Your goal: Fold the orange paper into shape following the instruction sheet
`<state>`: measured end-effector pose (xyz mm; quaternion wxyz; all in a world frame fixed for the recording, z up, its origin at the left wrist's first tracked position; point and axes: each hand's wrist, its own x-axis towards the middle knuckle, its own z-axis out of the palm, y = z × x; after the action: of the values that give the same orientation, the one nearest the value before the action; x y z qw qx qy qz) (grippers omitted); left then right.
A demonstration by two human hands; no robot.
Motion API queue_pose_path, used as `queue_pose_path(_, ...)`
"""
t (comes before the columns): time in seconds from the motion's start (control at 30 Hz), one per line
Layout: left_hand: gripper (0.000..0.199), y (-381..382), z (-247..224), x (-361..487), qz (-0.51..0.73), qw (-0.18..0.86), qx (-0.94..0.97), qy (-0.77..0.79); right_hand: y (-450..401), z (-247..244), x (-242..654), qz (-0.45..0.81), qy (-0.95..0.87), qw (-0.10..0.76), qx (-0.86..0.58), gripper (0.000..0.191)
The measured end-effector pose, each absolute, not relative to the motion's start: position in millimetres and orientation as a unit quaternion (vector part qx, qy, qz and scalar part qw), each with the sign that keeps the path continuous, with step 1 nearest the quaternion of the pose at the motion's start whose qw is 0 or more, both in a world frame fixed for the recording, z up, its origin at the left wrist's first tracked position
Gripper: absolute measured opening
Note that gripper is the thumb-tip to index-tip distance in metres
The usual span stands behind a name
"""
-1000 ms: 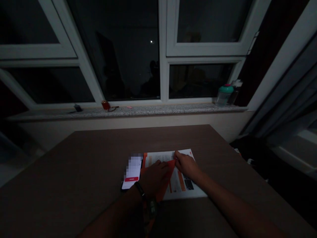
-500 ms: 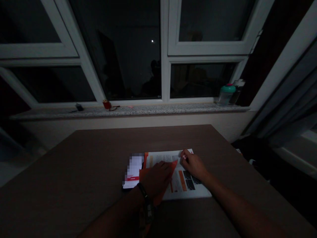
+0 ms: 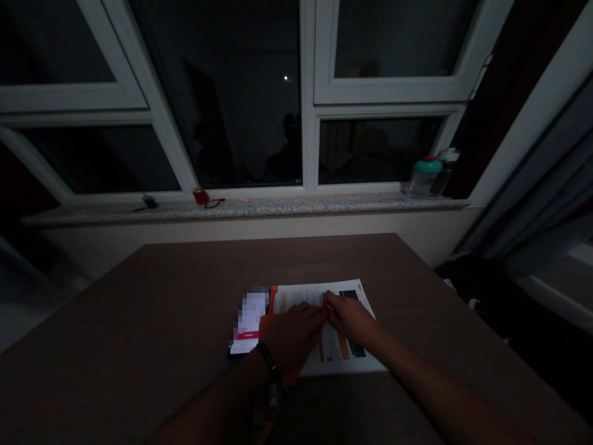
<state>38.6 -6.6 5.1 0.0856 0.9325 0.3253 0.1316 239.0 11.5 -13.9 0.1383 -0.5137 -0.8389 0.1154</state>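
The brown desk point(image 3: 185, 272) carries a printed sheet point(image 3: 332, 346), text side up, with orange paper point(image 3: 269, 324) over its left part; the left hand point(image 3: 296, 330) lies across that paper, whether gripping I cannot tell, the right hand point(image 3: 351, 316) pinches its tip, and a lit phone point(image 3: 250, 320) lies just left

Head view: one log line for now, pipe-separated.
left hand: on orange paper | right hand: at paper's tip | page: partly under paper | phone: left of page, lit
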Motion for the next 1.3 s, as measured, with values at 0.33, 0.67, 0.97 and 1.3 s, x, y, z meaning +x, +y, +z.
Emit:
queue_pose_path(0.33,0.024,-5.1,5.9,37.8,0.115,0.096,0.933,0.328,27.5,-17.9,247.1,0.077,-0.810,0.135,-0.565,0.017)
queue_pose_path(0.67,0.017,-6.1,0.9,38.1,0.136,0.084,0.929,0.333,31.2,-27.3,268.0,0.133,-0.772,0.265,-0.561,0.013)
queue_pose_path(0.97,0.033,-6.8,-0.8,39.7,0.132,0.088,0.929,0.333,22.7,-28.5,258.8,0.186,-0.776,0.345,-0.495,0.024)
queue_pose_path(1.3,0.028,-5.8,-1.0,41.1,0.131,0.089,0.933,0.323,14.7,-21.5,244.3,0.128,-0.853,0.216,-0.458,0.011)
